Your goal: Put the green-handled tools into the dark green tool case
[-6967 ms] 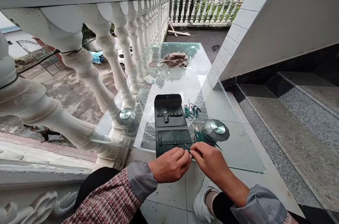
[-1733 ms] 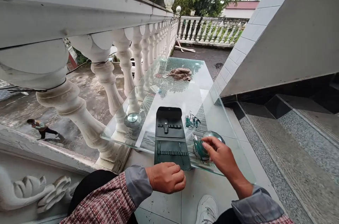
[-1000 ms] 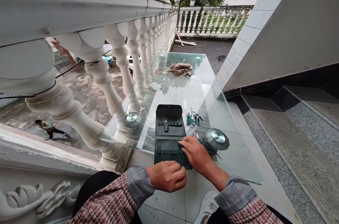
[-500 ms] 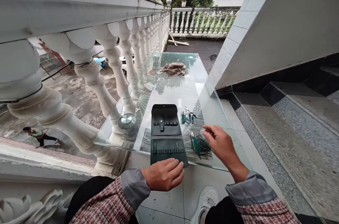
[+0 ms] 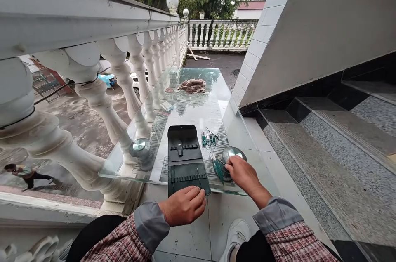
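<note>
Black leather tool roll lies open on the glass surface, its lower edge touching the curled left hand. Right hand cups a round metal-capped weight beside green-handled tools; whether it grips, I cannot tell.

An open black folding case lies flat on the glass bench, its two panels lined with rows of narrow loops, some holding slim metal tools. The person's left hand sits at the case's lower edge, fingers curled against it. The right hand lies against a round metal piece with a brushed top, which looks tilted. Just beside that hand, a bunch of green-handled tools lies on the glass. Farther up, right of the case, sits a small cluster of green-handled tools and scissors.
</note>
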{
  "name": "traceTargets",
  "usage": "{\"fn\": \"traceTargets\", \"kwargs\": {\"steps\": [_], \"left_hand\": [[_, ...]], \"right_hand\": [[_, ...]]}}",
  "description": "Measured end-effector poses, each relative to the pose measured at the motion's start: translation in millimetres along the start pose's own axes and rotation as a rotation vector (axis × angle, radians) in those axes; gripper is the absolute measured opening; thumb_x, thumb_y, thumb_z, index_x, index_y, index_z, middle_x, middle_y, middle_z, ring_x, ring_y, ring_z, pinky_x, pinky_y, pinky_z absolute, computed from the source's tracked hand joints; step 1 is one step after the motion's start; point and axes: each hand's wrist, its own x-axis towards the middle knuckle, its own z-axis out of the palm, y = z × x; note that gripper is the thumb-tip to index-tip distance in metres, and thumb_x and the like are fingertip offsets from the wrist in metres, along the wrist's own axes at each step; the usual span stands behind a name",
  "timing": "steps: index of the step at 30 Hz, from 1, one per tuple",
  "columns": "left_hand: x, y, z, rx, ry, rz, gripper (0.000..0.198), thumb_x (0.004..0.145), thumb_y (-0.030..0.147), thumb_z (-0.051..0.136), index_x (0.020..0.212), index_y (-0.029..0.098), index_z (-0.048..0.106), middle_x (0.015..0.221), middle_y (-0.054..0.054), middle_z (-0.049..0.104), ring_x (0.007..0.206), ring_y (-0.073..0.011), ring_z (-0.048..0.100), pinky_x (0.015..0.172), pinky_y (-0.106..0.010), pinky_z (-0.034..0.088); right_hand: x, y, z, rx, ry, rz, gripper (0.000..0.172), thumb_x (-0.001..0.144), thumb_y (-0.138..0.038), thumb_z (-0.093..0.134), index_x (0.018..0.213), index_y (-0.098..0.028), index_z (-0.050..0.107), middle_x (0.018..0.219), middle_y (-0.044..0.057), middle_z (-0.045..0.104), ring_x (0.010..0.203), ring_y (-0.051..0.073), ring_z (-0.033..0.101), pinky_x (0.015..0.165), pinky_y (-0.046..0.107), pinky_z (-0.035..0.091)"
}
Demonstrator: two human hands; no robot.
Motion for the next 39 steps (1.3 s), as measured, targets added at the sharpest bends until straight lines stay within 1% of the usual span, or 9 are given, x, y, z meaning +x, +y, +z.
{"fn": "traceTargets", "kwargs": {"steps": [9, 12, 15, 19, 22, 25, 30, 35, 39], "left_hand": [[-1.5, -0.7, 2.3, -0.009, 0.005, 0.010, 0.018, 0.088, 0.013, 0.046, 0.094, 0.008, 0.062, 0.102, -0.014, 0.063, 0.089, -0.0199, 0.061, 0.084, -0.035, 0.052], [-2.1, -1.7, 3.4, -0.019, 0.024, 0.004, 0.017, 0.088, 0.013, 0.047, 0.094, 0.008, 0.062, 0.102, -0.015, 0.063, 0.090, -0.0198, 0.061, 0.084, -0.035, 0.052], [-2.1, -2.7, 5.0, -0.027, 0.032, -0.003, 0.016, 0.088, 0.013, 0.047, 0.094, 0.008, 0.061, 0.102, -0.015, 0.063, 0.091, -0.0201, 0.061, 0.084, -0.035, 0.053], [-1.2, -4.3, 8.4, -0.044, 0.037, -0.004, 0.016, 0.088, 0.014, 0.047, 0.093, 0.009, 0.061, 0.103, -0.015, 0.063, 0.091, -0.0203, 0.061, 0.083, -0.035, 0.053], [-1.1, -5.0, 10.4, -0.045, 0.036, 0.002, 0.016, 0.089, 0.014, 0.047, 0.093, 0.010, 0.061, 0.103, -0.015, 0.063, 0.091, -0.0195, 0.061, 0.084, -0.036, 0.053], [-2.0, -5.0, 11.5, -0.047, 0.030, 0.007, 0.016, 0.089, 0.014, 0.046, 0.094, 0.010, 0.061, 0.103, -0.015, 0.063, 0.092, -0.0195, 0.061, 0.084, -0.035, 0.053], [-3.3, -4.5, 12.7, -0.052, 0.034, 0.000, 0.017, 0.089, 0.014, 0.046, 0.094, 0.009, 0.061, 0.104, -0.015, 0.063, 0.094, -0.0204, 0.061, 0.084, -0.035, 0.053], [-2.0, -4.1, 13.5, -0.037, 0.014, 0.009, 0.016, 0.090, 0.017, 0.049, 0.097, 0.009, 0.061, 0.104, -0.016, 0.063, 0.092, -0.0199, 0.061, 0.084, -0.036, 0.053], [-0.5, -4.2, 14.6, -0.041, 0.037, 0.007, 0.015, 0.089, 0.016, 0.050, 0.094, 0.009, 0.062, 0.102, -0.016, 0.063, 0.091, -0.0202, 0.061, 0.083, -0.036, 0.053]], "right_hand": [[-1.8, -0.3, 1.4, -0.010, -0.036, 0.013, 0.012, 0.084, -0.017, 0.047, 0.073, -0.019, 0.051, 0.081, 0.007, 0.055, 0.076, 0.019, 0.052, 0.056, 0.027, 0.025], [0.0, 3.0, -0.5, 0.042, -0.029, 0.025, 0.013, 0.083, -0.018, 0.046, 0.071, -0.019, 0.048, 0.080, 0.006, 0.055, 0.073, 0.017, 0.051, 0.056, 0.026, 0.026], [2.5, 6.3, -3.2, 0.122, -0.024, 0.050, 0.016, 0.084, -0.023, 0.042, 0.069, -0.020, 0.045, 0.073, 0.003, 0.055, 0.064, 0.015, 0.049, 0.054, 0.025, 0.028], [4.5, 3.3, -3.8, 0.258, -0.050, 0.035, 0.019, 0.083, -0.029, 0.038, 0.067, -0.022, 0.044, 0.065, -0.001, 0.055, 0.060, 0.013, 0.050, 0.054, 0.024, 0.034], [5.3, -2.7, -1.4, 0.523, -0.115, 0.007, 0.020, 0.081, -0.036, 0.040, 0.070, -0.021, 0.047, 0.063, -0.002, 0.056, 0.056, 0.013, 0.051, 0.053, 0.024, 0.038], [5.7, -6.3, 0.5, 0.762, -0.139, 0.049, 0.020, 0.076, -0.039, 0.046, 0.075, -0.021, 0.053, 0.061, -0.001, 0.056, 0.055, 0.013, 0.051, 0.051, 0.025, 0.039], [1.3, -9.6, -1.9, 0.640, -0.022, 0.069, 0.019, 0.074, -0.037, 0.049, 0.078, -0.020, 0.057, 0.071, 0.001, 0.061, 0.066, 0.016, 0.056, 0.062, 0.028, 0.042], [-6.3, -22.9, -0.2, 0.521, 0.006, -0.105, 0.014, 0.078, -0.032, 0.049, 0.081, -0.020, 0.056, 0.075, 0.002, 0.061, 0.068, 0.016, 0.055, 0.064, 0.028, 0.043], [-4.5, -35.7, 7.0, 0.448, 0.068, -0.222, 0.013, 0.083, -0.024, 0.045, 0.083, -0.020, 0.056, 0.081, 0.004, 0.060, 0.075, 0.016, 0.054, 0.069, 0.029, 0.043]]}}
